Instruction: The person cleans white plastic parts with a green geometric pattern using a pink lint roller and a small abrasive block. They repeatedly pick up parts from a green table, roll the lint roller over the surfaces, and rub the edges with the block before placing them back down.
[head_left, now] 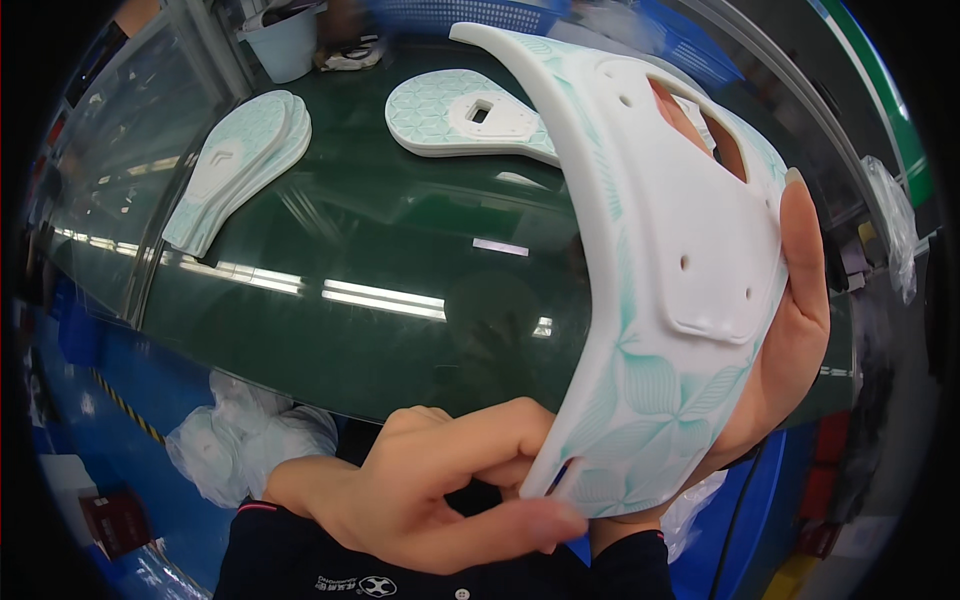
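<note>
Head view, both hands gripping sole (660,300)

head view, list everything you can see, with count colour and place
shoe sole in hand: one, white with mint leaf pattern, raised close to the camera at right
shoe sole lying flat: one, white and mint, far middle of the table
stack of soles: count unclear, white and mint, far left of the table
table: one, glossy dark green, centre
bucket: one, pale, top left
plastic bags: several, clear, floor at lower left
left hand: one, pinching the held sole's near end
right hand: one, cupping the held sole from behind
</note>
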The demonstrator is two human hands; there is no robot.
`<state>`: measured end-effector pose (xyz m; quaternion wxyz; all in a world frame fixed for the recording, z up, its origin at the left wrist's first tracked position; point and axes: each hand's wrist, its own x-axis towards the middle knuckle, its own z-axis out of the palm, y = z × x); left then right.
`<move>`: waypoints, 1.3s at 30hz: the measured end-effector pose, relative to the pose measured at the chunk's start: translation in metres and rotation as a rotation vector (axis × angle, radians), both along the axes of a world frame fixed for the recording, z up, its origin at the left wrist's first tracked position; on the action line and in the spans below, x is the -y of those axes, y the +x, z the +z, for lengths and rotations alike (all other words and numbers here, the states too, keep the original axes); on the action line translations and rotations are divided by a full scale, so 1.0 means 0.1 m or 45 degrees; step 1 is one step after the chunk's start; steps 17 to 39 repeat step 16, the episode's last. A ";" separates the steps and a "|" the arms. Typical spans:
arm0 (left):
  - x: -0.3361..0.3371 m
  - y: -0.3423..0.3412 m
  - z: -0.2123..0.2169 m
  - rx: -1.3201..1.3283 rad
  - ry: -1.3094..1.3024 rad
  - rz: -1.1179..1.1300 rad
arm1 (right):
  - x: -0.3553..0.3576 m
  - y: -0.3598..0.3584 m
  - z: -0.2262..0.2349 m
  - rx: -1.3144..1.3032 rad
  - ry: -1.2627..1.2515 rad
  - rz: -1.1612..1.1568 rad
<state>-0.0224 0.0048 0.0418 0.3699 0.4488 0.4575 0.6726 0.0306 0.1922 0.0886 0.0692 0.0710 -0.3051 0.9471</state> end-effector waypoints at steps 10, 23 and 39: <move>0.03 0.07 -0.09 0.074 -0.198 -0.254 | 0.04 -0.03 -0.04 -0.100 -0.227 -0.046; 0.07 0.08 -0.02 0.107 -0.137 -0.204 | -0.12 -0.01 -0.08 -0.044 0.237 0.076; 0.07 0.08 -0.02 0.107 -0.137 -0.204 | -0.12 -0.01 -0.08 -0.044 0.237 0.076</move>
